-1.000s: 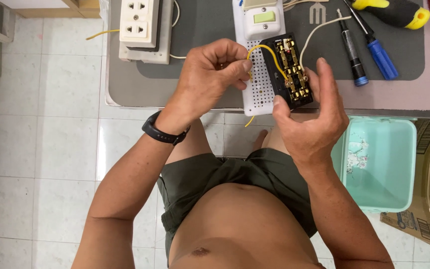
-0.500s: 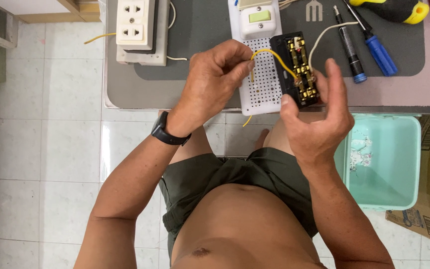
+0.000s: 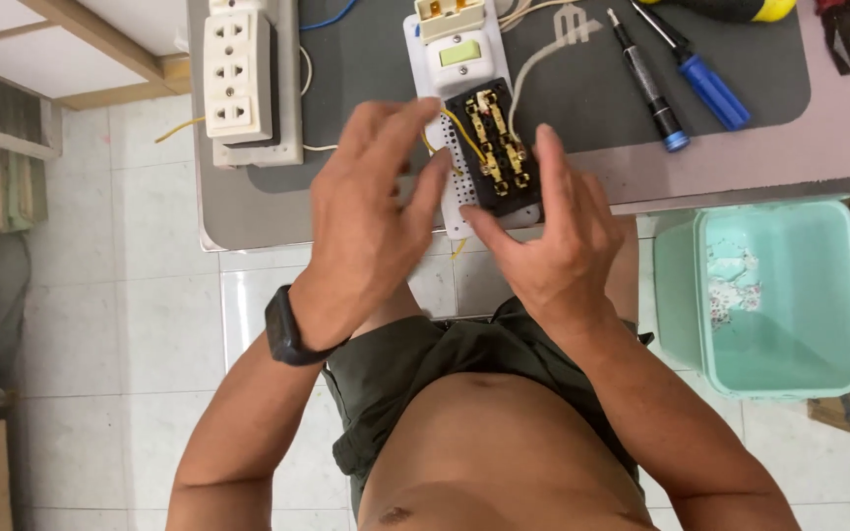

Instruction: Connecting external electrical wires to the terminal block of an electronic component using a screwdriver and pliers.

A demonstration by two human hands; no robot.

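Lying between both hands' fingers (image 3: pixel 423 187) — black socket block (image 3: pixel 495 149)

A grey table (image 3: pixel 248 211) fills the upper part of the frame. On it lies a dark mat (image 3: pixel 582 88), carrying a white socket strip (image 3: pixel 239 77), a perforated white board (image 3: pixel 459 182) and two screwdrivers (image 3: pixel 676 74).

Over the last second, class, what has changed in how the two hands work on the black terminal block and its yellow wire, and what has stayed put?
The left hand has let go of the yellow wire; its fingers were pinched on it, now they spread open beside the white perforated board. The right hand has shifted lower, steadying the black terminal block from below. The screwdrivers and white socket strip lie as before.
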